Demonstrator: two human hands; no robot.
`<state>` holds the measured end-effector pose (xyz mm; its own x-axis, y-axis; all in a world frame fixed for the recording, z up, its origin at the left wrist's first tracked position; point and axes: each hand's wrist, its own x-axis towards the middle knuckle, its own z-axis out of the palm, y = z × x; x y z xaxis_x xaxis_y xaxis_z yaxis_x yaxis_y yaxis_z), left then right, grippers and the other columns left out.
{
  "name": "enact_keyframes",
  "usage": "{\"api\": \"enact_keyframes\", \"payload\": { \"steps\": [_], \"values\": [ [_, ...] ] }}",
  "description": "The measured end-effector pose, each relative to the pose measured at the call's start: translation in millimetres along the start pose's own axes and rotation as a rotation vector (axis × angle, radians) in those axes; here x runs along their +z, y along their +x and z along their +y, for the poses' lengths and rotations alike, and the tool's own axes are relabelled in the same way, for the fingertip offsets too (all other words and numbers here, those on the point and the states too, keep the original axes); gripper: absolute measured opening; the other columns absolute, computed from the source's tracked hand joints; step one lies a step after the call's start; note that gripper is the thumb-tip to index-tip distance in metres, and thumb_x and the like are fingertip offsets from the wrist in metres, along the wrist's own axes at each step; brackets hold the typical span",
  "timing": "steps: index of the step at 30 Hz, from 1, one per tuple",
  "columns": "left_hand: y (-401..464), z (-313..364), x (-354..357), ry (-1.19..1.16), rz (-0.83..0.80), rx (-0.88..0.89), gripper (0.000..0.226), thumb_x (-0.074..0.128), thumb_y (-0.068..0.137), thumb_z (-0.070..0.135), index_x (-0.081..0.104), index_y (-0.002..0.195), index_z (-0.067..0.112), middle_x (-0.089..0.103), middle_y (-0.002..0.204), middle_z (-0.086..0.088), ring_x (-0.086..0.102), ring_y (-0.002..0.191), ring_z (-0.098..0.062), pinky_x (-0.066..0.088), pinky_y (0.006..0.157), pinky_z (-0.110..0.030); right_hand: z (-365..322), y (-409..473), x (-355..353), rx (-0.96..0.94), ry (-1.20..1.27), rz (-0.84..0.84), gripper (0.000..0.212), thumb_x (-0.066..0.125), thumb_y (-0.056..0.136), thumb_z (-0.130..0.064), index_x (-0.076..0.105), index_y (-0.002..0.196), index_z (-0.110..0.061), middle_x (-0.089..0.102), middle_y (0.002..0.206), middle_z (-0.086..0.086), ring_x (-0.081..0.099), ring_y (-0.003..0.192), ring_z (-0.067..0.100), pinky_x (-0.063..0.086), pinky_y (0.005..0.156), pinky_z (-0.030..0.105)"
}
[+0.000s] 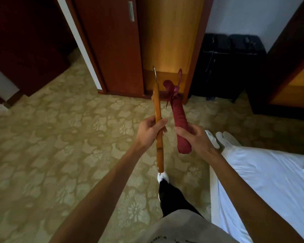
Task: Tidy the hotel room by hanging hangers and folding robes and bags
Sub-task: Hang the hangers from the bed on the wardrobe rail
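Observation:
My left hand grips a wooden hanger around its middle, seen edge-on, with its metal hook pointing up and away from me. My right hand holds a padded dark-red hanger near its lower end; a ribbon bow is tied below its hook. Both hangers are held side by side, a little apart, in front of me above the carpet. Ahead stands a wardrobe with its sliding door pushed left, showing a lit wooden interior.
A bed with white sheets lies at my right, with white slippers near its corner. A black luggage rack stands right of the wardrobe. Patterned green carpet covers the floor. My leg and shoe are below the hangers.

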<state>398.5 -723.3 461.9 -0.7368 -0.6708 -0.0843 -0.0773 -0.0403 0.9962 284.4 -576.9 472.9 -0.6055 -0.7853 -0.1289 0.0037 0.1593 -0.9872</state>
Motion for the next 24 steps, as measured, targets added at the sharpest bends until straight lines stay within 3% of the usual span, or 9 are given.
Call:
{"api": "enact_keyframes", "payload": {
  "steps": [4, 8, 11, 15, 19, 22, 24],
  "values": [
    [96.6, 1.7, -15.5, -0.005, -0.025, -0.005, 0.027, 0.067, 0.095, 0.025, 0.068, 0.086, -0.001, 0.07, 0.076, -0.017, 0.057, 0.063, -0.025, 0.048, 0.06, -0.031, 0.1, 95.8, -1.7, 0.005, 0.025, 0.031, 0.022, 0.075, 0.082, -0.041, 0.071, 0.093, -0.022, 0.071, 0.079, -0.006, 0.067, 0.073, 0.013, 0.055, 0.068, 0.03],
    [206.0, 11.5, -33.3, 0.013, -0.052, 0.022, 0.025, 0.067, 0.095, 0.026, 0.067, 0.081, 0.005, 0.071, 0.075, -0.017, 0.058, 0.061, -0.023, 0.047, 0.059, -0.032, -10.9, 201.9, -1.3, -0.016, 0.071, 0.104, 0.026, 0.075, 0.079, -0.045, 0.072, 0.095, -0.025, 0.073, 0.084, -0.005, 0.069, 0.077, 0.013, 0.054, 0.069, 0.026],
    [292.2, 32.9, -52.5, 0.035, -0.066, 0.026, 0.025, 0.067, 0.095, 0.029, 0.068, 0.083, 0.007, 0.071, 0.076, -0.016, 0.057, 0.063, -0.024, 0.045, 0.059, -0.031, -28.9, 290.0, 2.5, -0.008, 0.096, 0.137, 0.014, 0.074, 0.086, -0.034, 0.07, 0.097, -0.027, 0.074, 0.088, -0.005, 0.071, 0.08, 0.012, 0.055, 0.069, 0.025],
    [397.8, 55.2, -75.4, -0.014, -0.06, 0.043, 0.025, 0.067, 0.095, 0.022, 0.066, 0.084, -0.001, 0.066, 0.072, -0.018, 0.058, 0.057, -0.018, 0.047, 0.056, -0.028, -53.7, 390.6, 11.8, -0.027, 0.076, 0.134, 0.018, 0.072, 0.089, -0.034, 0.071, 0.106, -0.028, 0.075, 0.097, -0.005, 0.072, 0.088, 0.01, 0.055, 0.071, 0.021],
    [476.2, 62.1, -92.5, -0.071, -0.039, 0.037, 0.04, 0.07, 0.092, 0.024, 0.061, 0.092, -0.015, 0.061, 0.075, -0.02, 0.055, 0.063, -0.025, 0.046, 0.06, -0.035, -76.1, 468.5, 16.5, -0.041, 0.043, 0.11, 0.015, 0.072, 0.089, -0.033, 0.072, 0.102, -0.027, 0.075, 0.089, -0.014, 0.072, 0.085, 0.005, 0.052, 0.069, 0.016],
    [527.8, 67.9, -108.2, -0.08, -0.028, 0.03, 0.037, 0.069, 0.094, 0.023, 0.063, 0.091, -0.014, 0.064, 0.073, -0.018, 0.058, 0.062, -0.023, 0.049, 0.061, -0.035, -92.8, 521.2, 18.2, -0.044, 0.039, 0.089, 0.014, 0.071, 0.089, -0.031, 0.07, 0.1, -0.023, 0.073, 0.083, -0.015, 0.07, 0.081, 0.003, 0.051, 0.068, 0.017],
    [561.4, 70.9, -118.3, -0.075, -0.034, 0.02, 0.032, 0.067, 0.095, 0.023, 0.065, 0.087, -0.007, 0.066, 0.071, -0.015, 0.059, 0.059, -0.021, 0.049, 0.058, -0.032, -101.8, 555.4, 19.4, -0.053, 0.029, 0.085, 0.026, 0.072, 0.086, -0.038, 0.07, 0.103, -0.019, 0.073, 0.087, -0.011, 0.071, 0.082, 0.009, 0.054, 0.071, 0.024]
  ]
}}
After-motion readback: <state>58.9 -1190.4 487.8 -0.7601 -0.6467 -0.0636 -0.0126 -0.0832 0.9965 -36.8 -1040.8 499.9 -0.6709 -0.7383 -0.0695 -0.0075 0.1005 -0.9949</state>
